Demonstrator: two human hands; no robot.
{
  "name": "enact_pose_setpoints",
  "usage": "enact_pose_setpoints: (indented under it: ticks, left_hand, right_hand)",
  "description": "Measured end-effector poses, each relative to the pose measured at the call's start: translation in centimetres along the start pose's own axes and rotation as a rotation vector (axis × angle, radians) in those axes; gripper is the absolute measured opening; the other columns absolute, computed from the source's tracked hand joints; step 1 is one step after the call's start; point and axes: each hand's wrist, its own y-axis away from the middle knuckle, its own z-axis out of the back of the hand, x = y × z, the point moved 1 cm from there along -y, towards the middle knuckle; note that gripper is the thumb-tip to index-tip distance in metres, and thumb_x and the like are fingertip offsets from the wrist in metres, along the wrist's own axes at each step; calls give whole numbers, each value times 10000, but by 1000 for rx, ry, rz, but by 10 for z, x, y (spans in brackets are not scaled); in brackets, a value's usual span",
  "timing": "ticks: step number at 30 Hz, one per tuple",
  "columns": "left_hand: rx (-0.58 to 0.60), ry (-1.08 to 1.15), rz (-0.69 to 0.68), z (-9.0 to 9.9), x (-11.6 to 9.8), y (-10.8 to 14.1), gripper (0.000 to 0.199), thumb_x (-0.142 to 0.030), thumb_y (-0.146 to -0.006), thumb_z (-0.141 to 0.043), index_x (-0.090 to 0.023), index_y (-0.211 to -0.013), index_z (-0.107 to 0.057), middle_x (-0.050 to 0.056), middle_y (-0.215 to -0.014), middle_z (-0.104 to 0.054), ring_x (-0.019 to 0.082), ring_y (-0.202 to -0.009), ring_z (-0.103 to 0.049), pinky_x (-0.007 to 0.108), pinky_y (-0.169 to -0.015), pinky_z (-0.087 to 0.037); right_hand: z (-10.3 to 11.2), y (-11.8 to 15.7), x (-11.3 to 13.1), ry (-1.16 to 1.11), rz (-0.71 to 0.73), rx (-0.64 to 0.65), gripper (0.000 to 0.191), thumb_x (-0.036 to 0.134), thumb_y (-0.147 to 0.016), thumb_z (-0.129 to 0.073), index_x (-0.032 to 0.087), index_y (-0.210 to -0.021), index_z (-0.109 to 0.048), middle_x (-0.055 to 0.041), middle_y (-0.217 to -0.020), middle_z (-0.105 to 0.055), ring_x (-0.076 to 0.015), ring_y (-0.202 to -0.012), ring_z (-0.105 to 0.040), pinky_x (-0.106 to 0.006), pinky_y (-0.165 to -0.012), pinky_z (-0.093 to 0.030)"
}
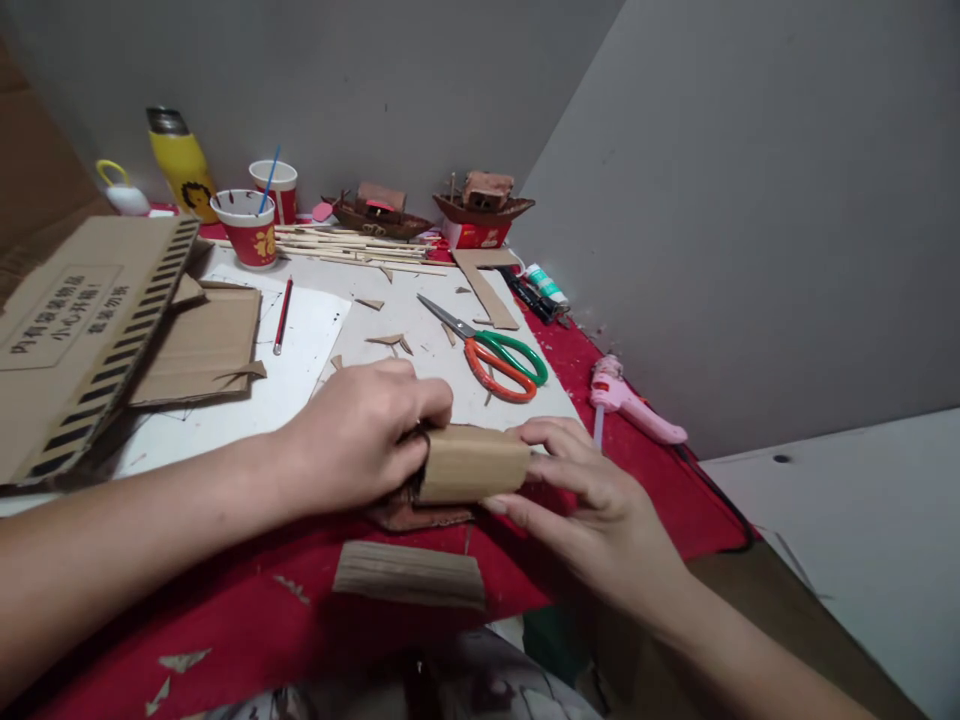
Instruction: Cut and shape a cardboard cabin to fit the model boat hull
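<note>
A curved piece of tan cardboard (474,465) sits over a reddish-brown cardboard base near the table's front edge. My left hand (367,425) is closed at its left end, thumb and forefinger pinching the edge there. At the right end, my right hand (581,490) grips the same piece with its fingers on the far side and its thumb along the near lower edge. What lies beneath the curve is mostly hidden. A loose strip of ridged cardboard (409,574) lies just in front. Beyond the hands are scissors (491,350) with green and orange handles.
A pink glue gun (637,402) rests at the right on the red cloth (652,490). Large cardboard sheets (82,320) stand at the left. Behind are thin wooden sticks (352,245), paper cups (251,235), a yellow bottle (182,165) and two model boats (484,200).
</note>
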Motion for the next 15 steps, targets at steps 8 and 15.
enact_pose_setpoints:
  ticks: [8, 15]
  left_hand:
    - [-30, -82, -160, -10, -10, 16, 262, -114, -908, -425, -187, -768, -634, 32, -740, -688, 179, -656, -566, 322, -612, -445]
    - [59, -94, -117, 2, -13, 28, 269, -160, -929, -465, -203, -1073, -689, 66, -994, -756, 203, -771, -662, 323, -667, -562]
  right_hand:
    - [4, 0, -10, 6, 48, 142, 123, 211, -795, -733, 279, -896, -750, -82, -1215, -657, -296, -1185, -575, -443, -993, -512]
    - [0, 10, -26, -124, -5, 166, 43, 256, -765, -749, 267, -803, -767, -68, -1367, -585, -319, -1280, -516, -404, -1049, -484]
